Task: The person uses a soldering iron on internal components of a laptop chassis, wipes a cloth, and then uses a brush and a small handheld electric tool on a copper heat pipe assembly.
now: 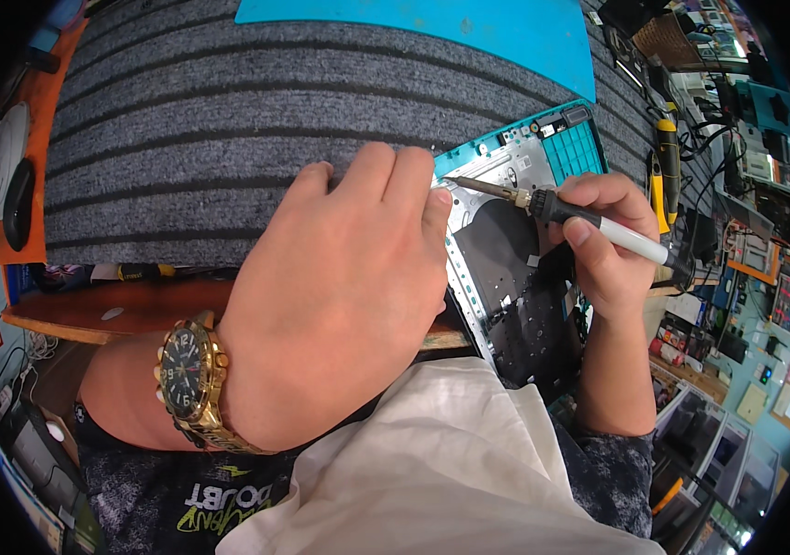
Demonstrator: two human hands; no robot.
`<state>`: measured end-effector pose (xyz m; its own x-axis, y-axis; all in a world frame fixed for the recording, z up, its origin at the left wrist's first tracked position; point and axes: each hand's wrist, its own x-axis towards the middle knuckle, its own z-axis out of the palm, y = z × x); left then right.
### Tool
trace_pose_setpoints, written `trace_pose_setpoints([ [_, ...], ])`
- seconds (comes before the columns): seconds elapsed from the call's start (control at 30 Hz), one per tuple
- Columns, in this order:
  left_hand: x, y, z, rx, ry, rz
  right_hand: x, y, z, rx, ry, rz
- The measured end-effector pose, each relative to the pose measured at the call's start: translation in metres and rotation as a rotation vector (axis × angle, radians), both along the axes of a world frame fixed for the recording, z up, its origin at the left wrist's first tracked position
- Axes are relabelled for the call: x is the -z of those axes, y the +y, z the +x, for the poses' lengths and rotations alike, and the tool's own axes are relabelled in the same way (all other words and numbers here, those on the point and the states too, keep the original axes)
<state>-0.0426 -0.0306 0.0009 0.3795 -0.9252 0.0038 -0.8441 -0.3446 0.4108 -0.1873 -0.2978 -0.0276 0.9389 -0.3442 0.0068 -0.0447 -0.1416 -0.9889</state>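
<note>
My right hand (612, 236) grips a soldering iron (631, 239) like a pen, around its black collar and pale handle. Its metal tip points left and reaches the upper left corner of an open laptop casing (497, 254). That casing is silver and black inside with a teal rim, and it lies slanted over the table's near edge. My left hand (349, 268), with a gold watch (190, 375) on the wrist, is closed at the casing's left edge. Its thumb lies close to the iron's tip; the other fingertips curl under and are mostly hidden.
A grey ribbed mat (182, 139) covers the table, with a blue silicone mat (432, 32) at the far side. Yellow-and-black tools (666, 166) and cables lie at the right. A black mouse (18, 203) rests on the orange left edge. Cluttered shelves stand further right.
</note>
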Motion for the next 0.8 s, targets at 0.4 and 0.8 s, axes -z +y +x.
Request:
trace_pose_setpoints([
  [0.4, -0.0007, -0.0002, 0.0007, 0.010, -0.012, 0.020, -0.0004, 0.0036, 0.0000, 0.028, 0.012, 0.009],
  [0.8, -0.0013, 0.0002, 0.0010, 0.009, 0.002, 0.018, 0.0018, 0.0020, 0.0034, 0.008, -0.052, 0.065],
])
